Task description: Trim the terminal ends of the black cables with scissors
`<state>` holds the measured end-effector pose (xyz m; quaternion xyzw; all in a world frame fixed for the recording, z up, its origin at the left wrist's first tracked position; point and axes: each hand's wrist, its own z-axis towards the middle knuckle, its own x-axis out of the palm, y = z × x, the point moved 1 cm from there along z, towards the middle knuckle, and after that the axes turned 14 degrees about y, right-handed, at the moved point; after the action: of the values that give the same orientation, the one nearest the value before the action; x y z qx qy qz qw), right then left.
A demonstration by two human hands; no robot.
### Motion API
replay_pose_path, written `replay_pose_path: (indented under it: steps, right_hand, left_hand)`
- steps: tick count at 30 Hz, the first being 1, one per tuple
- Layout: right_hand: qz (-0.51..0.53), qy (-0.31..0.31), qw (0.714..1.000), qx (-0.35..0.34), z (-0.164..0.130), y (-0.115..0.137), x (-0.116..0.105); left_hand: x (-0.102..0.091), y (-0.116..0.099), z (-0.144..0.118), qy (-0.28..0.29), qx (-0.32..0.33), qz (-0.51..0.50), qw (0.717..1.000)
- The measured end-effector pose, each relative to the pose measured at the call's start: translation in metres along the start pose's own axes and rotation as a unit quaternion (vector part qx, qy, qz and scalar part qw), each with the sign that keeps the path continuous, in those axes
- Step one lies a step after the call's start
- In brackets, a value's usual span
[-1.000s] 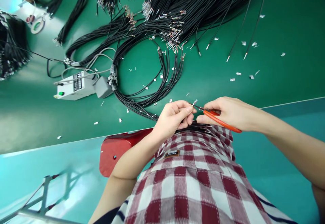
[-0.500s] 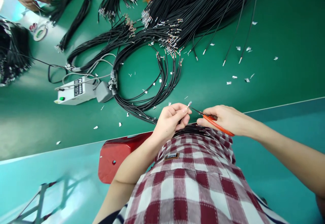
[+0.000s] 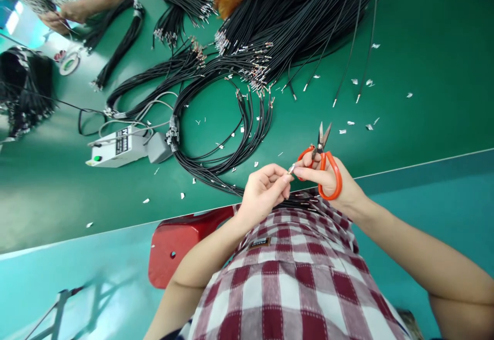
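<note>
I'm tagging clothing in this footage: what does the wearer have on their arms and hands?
Both forearms are bare: no sleeves show on them. The left hand and right hand wear no gloves, and no rings or watch are visible. A red-and-white checked shirt covers the torso.

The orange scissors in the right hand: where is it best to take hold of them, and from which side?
Probably by the orange handle loops, coming from the near side by the right hand. The scissors point away over the green table, blades slightly open.
</note>
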<state>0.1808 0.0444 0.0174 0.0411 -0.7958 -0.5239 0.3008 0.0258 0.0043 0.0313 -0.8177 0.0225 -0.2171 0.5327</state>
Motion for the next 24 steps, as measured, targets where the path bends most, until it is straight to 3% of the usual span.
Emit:
replay_pose_path:
  steps: [5,12,14,17,24]
  right_hand:
    - [0.033,0.001,0.999,0.0,0.001,-0.002,-0.002]
    - [0.04,-0.034,0.997,-0.051,0.002,-0.004,0.004]
    - [0.051,-0.037,0.996,-0.065,0.002,-0.007,0.005]
    - [0.061,-0.028,0.995,-0.078,0.003,-0.012,0.005]
    - [0.074,-0.013,0.992,-0.101,0.005,-0.017,0.007]
  left_hand:
    - [0.0,0.003,0.0,-0.015,0.016,0.046,0.999]
    - [0.003,0.012,0.0,-0.073,0.117,0.203,0.969]
    - [0.002,0.012,0.001,-0.063,0.099,0.167,0.979]
    - [-0.001,0.008,0.005,0.006,0.032,0.038,0.999]
    - [-0.016,-0.001,0.012,0.125,-0.038,-0.136,0.982]
